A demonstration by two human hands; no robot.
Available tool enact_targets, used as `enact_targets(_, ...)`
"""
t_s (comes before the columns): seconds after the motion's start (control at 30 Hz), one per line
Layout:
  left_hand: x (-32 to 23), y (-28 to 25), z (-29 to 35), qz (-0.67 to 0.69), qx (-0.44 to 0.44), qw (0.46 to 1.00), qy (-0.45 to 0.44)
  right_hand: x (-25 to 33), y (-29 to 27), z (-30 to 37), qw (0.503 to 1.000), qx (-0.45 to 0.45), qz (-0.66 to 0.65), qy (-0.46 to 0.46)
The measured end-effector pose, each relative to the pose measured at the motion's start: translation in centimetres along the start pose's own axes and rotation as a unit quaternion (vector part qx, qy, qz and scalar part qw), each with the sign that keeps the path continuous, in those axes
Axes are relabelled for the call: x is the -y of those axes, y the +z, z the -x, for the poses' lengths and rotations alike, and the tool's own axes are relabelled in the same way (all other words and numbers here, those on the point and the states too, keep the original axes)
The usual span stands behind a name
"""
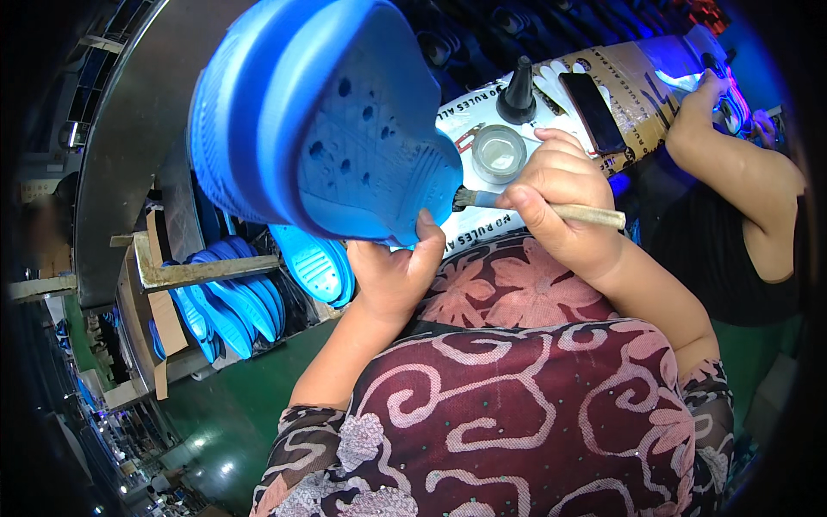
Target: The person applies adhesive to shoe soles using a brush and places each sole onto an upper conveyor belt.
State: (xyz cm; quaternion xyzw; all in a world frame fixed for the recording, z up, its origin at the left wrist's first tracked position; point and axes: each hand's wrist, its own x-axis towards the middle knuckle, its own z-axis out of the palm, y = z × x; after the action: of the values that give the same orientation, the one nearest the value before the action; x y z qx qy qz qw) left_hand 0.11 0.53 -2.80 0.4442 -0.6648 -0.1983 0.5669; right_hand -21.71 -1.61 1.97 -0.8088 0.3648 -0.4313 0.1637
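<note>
A big blue shoe sole (370, 146) fills the upper left, its hollow inner face with several small holes turned toward me. My left hand (398, 263) grips its lower edge, thumb on the inside. Between the fingers and thumb of my right hand (560, 189) is a paintbrush (590, 214) with a pale wooden handle. Its dark bristles are at the sole's right-hand rim; whether they touch it I cannot tell. Just beyond my right hand stands a round glass jar (498, 155) of clear-looking liquid. Behind the jar is a black cone-shaped bottle (519, 93).
A phone (593, 112) lies on a white glove (568, 79) on the printed work surface (469, 226); red-handled snips (468, 138) lie beside the jar. More blue soles (231, 297) sit on a wooden rack (207, 271) at left. At right, a co-worker's arm (732, 164) reaches toward a shoe.
</note>
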Motion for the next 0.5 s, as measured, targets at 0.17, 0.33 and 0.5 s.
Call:
enact_targets(0.17,-0.8,0.2,-1.4,0.03,0.01,0.999,0.014,-0.3,-1.1,-0.3,0.997,-0.037,-0.048,0.041)
enact_targets(0.33,-1.3,-0.2,-3.4,-0.058,0.037,0.993,0.098,-0.4,-3.0,0.1,0.982,-0.11,-0.085,0.128)
enact_targets(0.5,-7.0,-2.7,-5.5,0.193,0.028,0.959,-0.207,-2.0,-3.5,3.9,0.924,-0.202,-0.205,0.252)
